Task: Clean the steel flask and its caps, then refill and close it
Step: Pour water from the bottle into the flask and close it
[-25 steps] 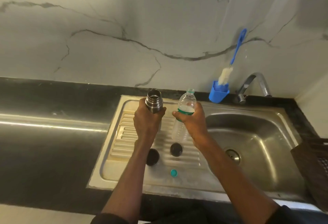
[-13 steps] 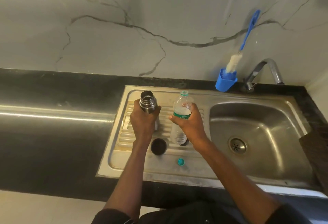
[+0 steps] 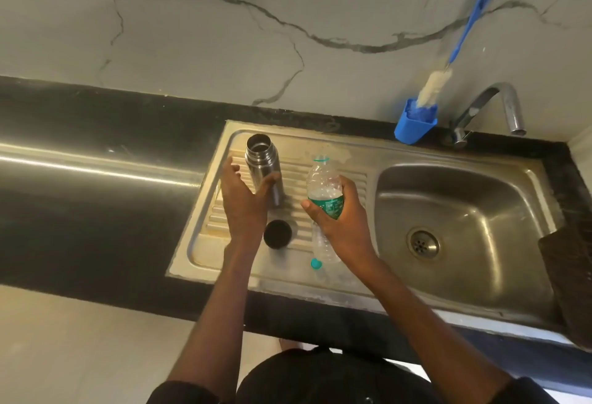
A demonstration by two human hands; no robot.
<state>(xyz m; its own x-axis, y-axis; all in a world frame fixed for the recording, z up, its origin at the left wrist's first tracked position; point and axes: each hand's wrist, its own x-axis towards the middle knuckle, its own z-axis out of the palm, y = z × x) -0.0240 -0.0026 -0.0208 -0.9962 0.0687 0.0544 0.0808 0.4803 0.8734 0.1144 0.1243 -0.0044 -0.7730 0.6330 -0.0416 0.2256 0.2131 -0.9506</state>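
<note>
Right hand (image 3: pixel 341 224): grip wrapped around the clear plastic water bottle (image 3: pixel 323 198), thumb on the near side, fingers curled over the green label band. Bottle uncapped, tilted a bit toward the back wall, held above the ribbed draining board (image 3: pixel 294 176), some water visible inside.

Left hand (image 3: pixel 243 202): grip spread, fingers straight, thumb out. I see the thumb tip against the side of the steel flask (image 3: pixel 264 173), the other fingers on its left side; whether they touch it I cannot tell. Flask stands upright on the draining board, mouth open, no cap on, just left of the bottle and beyond the left palm.

Just beside the left wrist, nearer the front edge, a dark round flask cap (image 3: pixel 277 234) sits on the draining board. A small teal bottle cap (image 3: pixel 316 263) lies near the bottle's base, below the right hand.

Further out: sink basin (image 3: pixel 480 205) to the right with drain (image 3: pixel 423 242). Behind it a blue holder (image 3: pixel 415 121) with a blue-handled bottle brush (image 3: pixel 461 41) leaning on the marble wall, next to a chrome tap (image 3: pixel 499 105). Black worktop (image 3: pixel 96 205) stretches left of the sink. Dark brown object (image 3: pixel 570 275) at right edge, cannot identify it.
</note>
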